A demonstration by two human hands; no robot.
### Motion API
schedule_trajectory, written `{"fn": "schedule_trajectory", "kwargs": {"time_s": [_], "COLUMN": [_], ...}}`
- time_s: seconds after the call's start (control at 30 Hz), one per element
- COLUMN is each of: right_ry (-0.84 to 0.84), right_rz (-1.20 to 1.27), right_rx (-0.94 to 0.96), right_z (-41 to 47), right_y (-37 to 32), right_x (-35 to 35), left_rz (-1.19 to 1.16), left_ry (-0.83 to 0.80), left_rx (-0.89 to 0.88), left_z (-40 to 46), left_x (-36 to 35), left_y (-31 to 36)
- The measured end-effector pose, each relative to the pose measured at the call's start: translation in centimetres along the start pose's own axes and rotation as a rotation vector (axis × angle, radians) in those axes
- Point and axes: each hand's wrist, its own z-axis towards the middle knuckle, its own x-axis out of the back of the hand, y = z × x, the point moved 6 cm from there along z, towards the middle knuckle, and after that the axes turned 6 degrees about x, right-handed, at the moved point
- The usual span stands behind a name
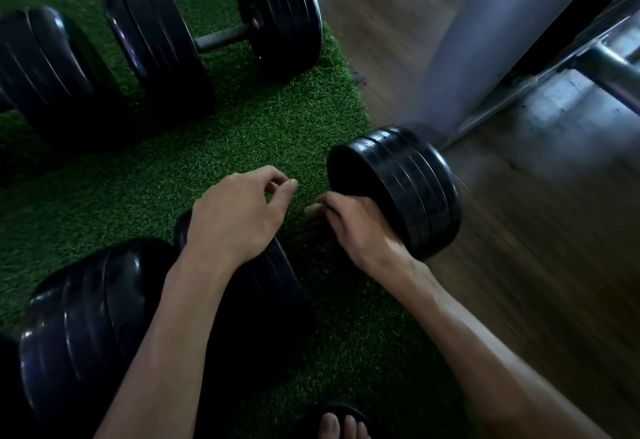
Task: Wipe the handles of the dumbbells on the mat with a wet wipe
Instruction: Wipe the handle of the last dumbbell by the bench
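The nearest dumbbell lies across the green turf mat [263,133], its right black plates [398,189] at the mat's edge and its left plates [263,286] under my left forearm. My right hand [356,227] grips its handle right beside the right plates, hiding most of the bar. A small pale patch shows at its fingertips; I cannot tell if it is a wipe. My left hand [239,210] hovers just left of it with loosely curled fingers, holding nothing visible. A second dumbbell with a bare dark handle [225,36] lies at the back.
More black plate stacks sit at the far left [45,71] and near left [86,317]. Wooden floor [519,265] runs along the mat's right edge, with a grey upright [460,40] and metal frame [588,68] beyond. My sandalled foot [343,424] is at the bottom.
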Motion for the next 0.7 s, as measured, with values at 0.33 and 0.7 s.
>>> {"fn": "schedule_trajectory", "kwargs": {"time_s": [0.33, 0.7], "right_ry": [-0.038, -0.027], "right_rz": [-0.007, 0.071], "right_rx": [-0.151, -0.315], "right_z": [-0.2, 0.0], "right_y": [0.1, 1.3], "right_x": [0.1, 0.5], "left_rz": [-0.011, -0.02], "left_ry": [0.001, -0.005], "left_rx": [0.003, 0.008], "left_z": [-0.1, -0.1], "left_x": [0.1, 0.0], "left_y": [0.0, -0.1]}}
